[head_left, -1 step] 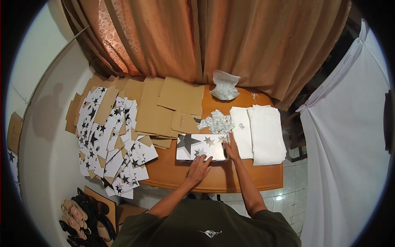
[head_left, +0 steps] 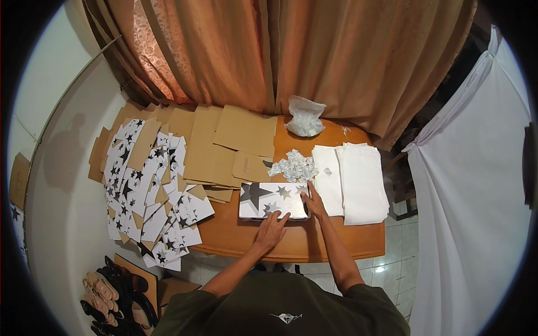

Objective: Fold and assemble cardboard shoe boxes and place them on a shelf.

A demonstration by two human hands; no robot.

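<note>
A white box with black and grey stars (head_left: 263,193) lies on the table in front of me, its lid down. My left hand (head_left: 272,229) rests at its front edge, with fingers spread and their tips on the top. At the right end, my right hand (head_left: 314,203) lies along the side with fingers extended up to the far right corner. Neither hand is wrapped round the box. Just behind the box is a heap of small white sachets (head_left: 294,166). White paper sheets (head_left: 364,185) are stacked to its right, with a single sachet (head_left: 327,171) on them.
Star-printed cardboard pieces (head_left: 168,207) spread over the table's left side. Flat brown cardboard (head_left: 244,131) is piled behind them. A clear plastic bag (head_left: 305,120) stands at the back, before brown curtains (head_left: 336,61). Shoes (head_left: 120,297) lie low at left; white cloth (head_left: 465,196) hangs at right.
My right hand's fingers have shifted slightly left and bent a little at the box's far right corner. My left hand and the box have hardly moved.
</note>
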